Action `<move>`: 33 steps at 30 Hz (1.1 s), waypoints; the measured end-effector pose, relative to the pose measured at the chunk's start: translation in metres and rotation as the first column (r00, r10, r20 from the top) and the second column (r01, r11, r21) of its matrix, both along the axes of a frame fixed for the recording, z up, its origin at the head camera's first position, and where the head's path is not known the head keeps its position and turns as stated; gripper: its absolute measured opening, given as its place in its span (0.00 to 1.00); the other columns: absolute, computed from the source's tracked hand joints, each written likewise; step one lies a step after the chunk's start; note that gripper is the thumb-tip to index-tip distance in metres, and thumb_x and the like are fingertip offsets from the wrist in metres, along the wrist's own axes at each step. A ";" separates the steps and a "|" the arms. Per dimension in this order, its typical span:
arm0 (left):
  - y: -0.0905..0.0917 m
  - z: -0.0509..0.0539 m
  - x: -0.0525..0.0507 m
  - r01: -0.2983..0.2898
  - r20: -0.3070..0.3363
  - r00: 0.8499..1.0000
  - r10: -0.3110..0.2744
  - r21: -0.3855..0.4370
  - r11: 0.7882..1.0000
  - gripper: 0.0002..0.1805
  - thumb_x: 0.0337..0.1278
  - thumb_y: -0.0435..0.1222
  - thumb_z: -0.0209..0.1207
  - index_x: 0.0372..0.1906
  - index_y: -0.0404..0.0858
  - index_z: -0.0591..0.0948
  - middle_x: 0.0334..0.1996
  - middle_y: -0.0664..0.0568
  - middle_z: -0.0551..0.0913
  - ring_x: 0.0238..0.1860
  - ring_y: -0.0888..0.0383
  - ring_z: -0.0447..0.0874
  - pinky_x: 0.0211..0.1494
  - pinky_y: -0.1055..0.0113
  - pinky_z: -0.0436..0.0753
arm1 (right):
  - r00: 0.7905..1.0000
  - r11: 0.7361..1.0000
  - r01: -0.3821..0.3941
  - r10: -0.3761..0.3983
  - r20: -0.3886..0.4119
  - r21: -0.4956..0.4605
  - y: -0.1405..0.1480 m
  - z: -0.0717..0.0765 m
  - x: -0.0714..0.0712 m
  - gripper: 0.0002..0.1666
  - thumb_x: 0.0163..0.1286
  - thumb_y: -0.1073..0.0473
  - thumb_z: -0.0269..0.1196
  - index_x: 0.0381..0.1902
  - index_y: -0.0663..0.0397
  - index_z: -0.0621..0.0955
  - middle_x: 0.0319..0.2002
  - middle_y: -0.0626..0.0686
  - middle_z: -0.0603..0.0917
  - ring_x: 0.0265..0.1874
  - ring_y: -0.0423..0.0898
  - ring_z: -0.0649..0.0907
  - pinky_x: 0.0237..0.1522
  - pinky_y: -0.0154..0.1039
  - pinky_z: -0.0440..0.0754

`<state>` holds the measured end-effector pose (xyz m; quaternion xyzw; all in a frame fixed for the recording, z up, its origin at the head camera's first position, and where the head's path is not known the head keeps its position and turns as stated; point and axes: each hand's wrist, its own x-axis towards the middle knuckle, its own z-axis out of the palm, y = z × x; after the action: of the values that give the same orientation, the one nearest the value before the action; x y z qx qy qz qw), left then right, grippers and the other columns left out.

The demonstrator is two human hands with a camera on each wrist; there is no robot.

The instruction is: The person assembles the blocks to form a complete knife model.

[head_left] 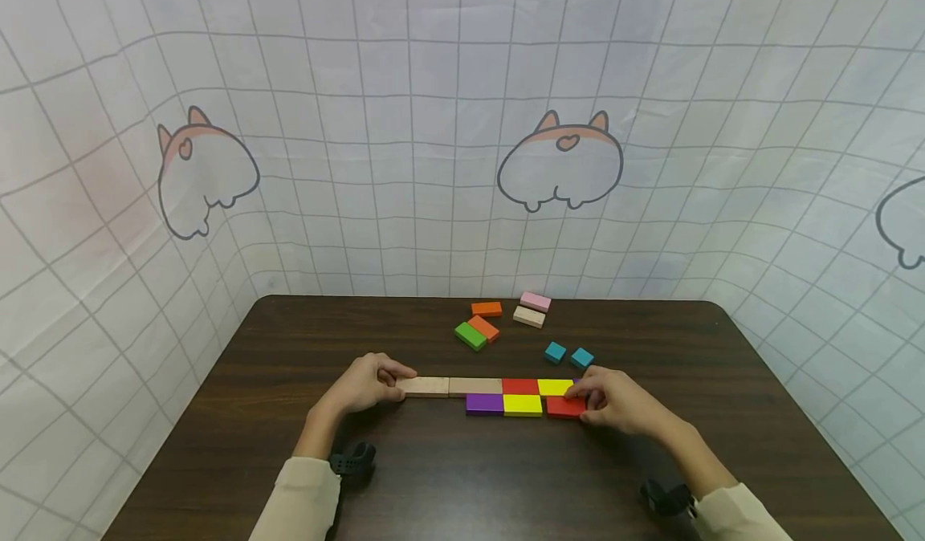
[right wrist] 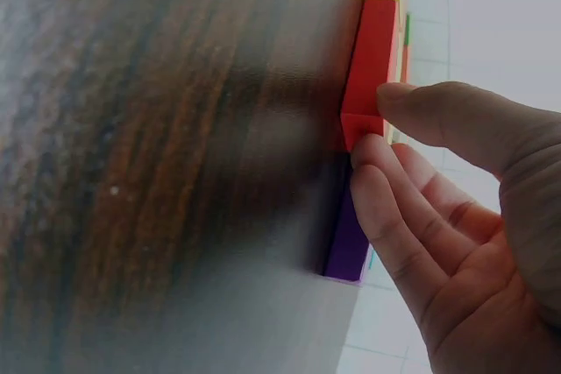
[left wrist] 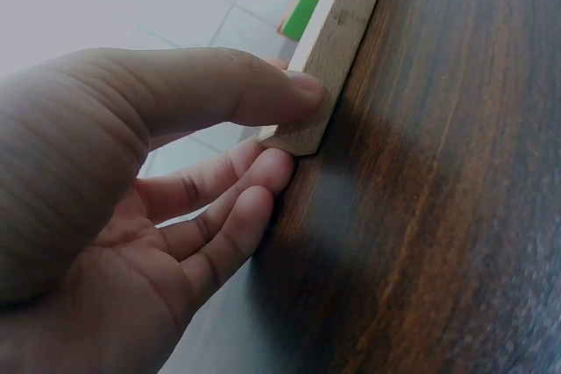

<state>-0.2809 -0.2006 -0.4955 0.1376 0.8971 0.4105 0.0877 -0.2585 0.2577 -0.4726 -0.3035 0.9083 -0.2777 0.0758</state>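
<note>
Two rows of flat wooden blocks lie side by side on the dark table. In the far row are a plain wooden block (head_left: 426, 387), another plain block (head_left: 474, 387), a red block (head_left: 520, 386) and a yellow block (head_left: 555, 387); a purple block (right wrist: 348, 229) shows past them in the right wrist view. The near row has a purple block (head_left: 484, 404), a yellow block (head_left: 523, 405) and a red block (head_left: 566, 407), with a small gap before the red. My left hand (head_left: 367, 384) pinches the leftmost plain block's end. My right hand (head_left: 620, 400) pinches the near red block between thumb and fingers.
Behind the rows lie two small blue blocks (head_left: 555, 352), a green block (head_left: 471, 335), two orange blocks (head_left: 486, 309), a pale wooden block (head_left: 529, 317) and a pink block (head_left: 535, 301). A white gridded curtain (head_left: 448, 164) hangs around the table (head_left: 462, 485).
</note>
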 end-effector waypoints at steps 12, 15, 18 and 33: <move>0.000 0.001 0.000 -0.004 -0.008 1.000 0.004 -0.004 1.000 0.15 0.56 0.28 0.71 0.48 0.44 0.91 0.37 0.49 0.80 0.35 0.57 0.76 0.37 0.63 0.78 | 0.998 0.998 0.059 -0.058 -0.018 0.029 0.002 -0.004 -0.001 0.14 0.64 0.58 0.74 0.48 0.50 0.88 0.33 0.44 0.81 0.30 0.38 0.75 0.34 0.31 0.78; 0.000 0.001 0.000 -0.004 -0.005 1.000 0.004 -0.001 1.000 0.16 0.56 0.28 0.71 0.49 0.45 0.91 0.38 0.49 0.80 0.35 0.57 0.76 0.37 0.63 0.78 | 0.998 0.998 0.054 -0.054 -0.021 0.031 0.002 -0.005 -0.002 0.14 0.64 0.59 0.73 0.48 0.50 0.88 0.32 0.42 0.81 0.30 0.36 0.75 0.33 0.31 0.78; 0.000 0.001 0.000 -0.004 0.000 1.000 0.004 -0.001 1.000 0.16 0.56 0.28 0.71 0.49 0.45 0.91 0.38 0.49 0.80 0.35 0.56 0.76 0.37 0.63 0.78 | 0.998 0.998 0.052 -0.051 -0.023 0.031 0.001 -0.005 -0.002 0.14 0.64 0.59 0.73 0.48 0.50 0.88 0.32 0.42 0.81 0.29 0.35 0.74 0.33 0.31 0.78; -0.001 0.001 0.000 0.022 0.001 1.000 -0.022 0.005 1.000 0.17 0.57 0.28 0.70 0.50 0.45 0.90 0.41 0.49 0.81 0.36 0.56 0.77 0.38 0.63 0.78 | 0.998 0.998 0.057 -0.056 -0.017 0.039 -0.004 -0.005 -0.003 0.14 0.65 0.58 0.72 0.49 0.50 0.88 0.31 0.41 0.80 0.28 0.35 0.74 0.32 0.30 0.77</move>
<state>-0.2811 -0.2018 -0.4942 0.1474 0.8946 0.4117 0.0922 -0.2614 0.2533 -0.4773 -0.2783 0.9224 -0.2595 0.0669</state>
